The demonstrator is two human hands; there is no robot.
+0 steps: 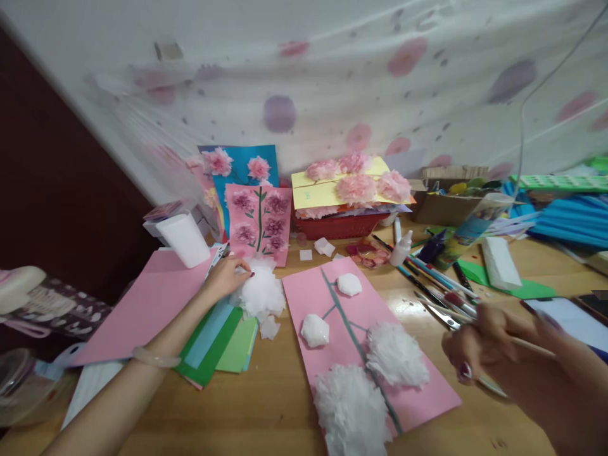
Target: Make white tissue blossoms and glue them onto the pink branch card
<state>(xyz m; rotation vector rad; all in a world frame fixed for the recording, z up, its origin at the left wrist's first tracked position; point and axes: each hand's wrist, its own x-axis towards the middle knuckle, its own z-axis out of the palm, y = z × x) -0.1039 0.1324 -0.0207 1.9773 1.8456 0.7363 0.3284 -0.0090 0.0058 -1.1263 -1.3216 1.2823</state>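
Observation:
My left hand [230, 277] reaches over a heap of white tissue paper pieces [260, 292], its thumb and forefinger pinched at the top of the heap. My right hand [517, 364] hovers at the right, with curled, slightly blurred fingers; anything inside them is hidden. Between the hands lies a pink card [304, 282] with a painted green-grey stem [342, 310]. Two fluffy white paper flowers [351, 408] sit on its lower half. Higher up on the card are two flat white paper patches [315, 330], shiny on top.
Scissors [444, 316], paintbrushes and a white glue bottle [402, 248] lie right of the card. Behind stand a red basket [339, 227] with flower cards and a pink flower card [259, 221]. Coloured paper sheets [204, 354] lie at left, a phone [567, 326] at right.

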